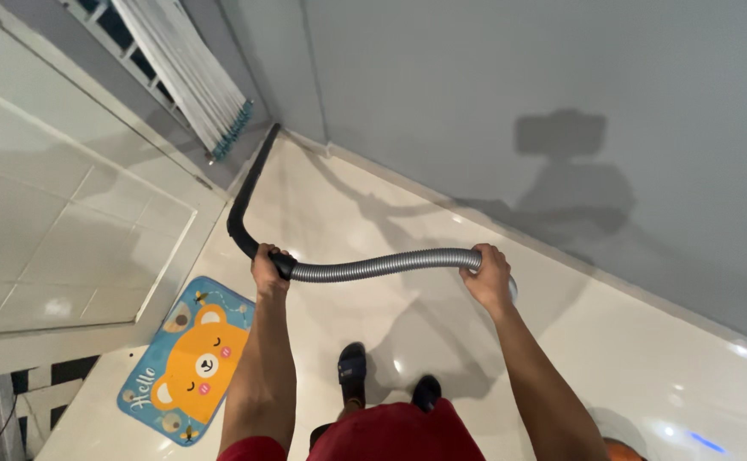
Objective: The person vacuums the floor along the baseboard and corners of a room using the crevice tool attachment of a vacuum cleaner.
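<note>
1. Left hand (268, 269) closed around black wand (245, 201) at its cuff.
2. Right hand (487, 275) gripping grey hose (373, 266), sagging between hands above floor (373, 213).
3. Hose likely light, floppy, ribbed; wand stiff, best gripped at cuff.

Both arms outstretched, left hand (268, 269) and right hand (487, 275) clenched.

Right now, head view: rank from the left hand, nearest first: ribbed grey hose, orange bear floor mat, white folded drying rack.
1. Ribbed grey hose: starts right beside the left hand, which grips the black wand.
2. Orange bear floor mat: on the floor, below and left.
3. White folded drying rack: far corner, upper left.
</note>
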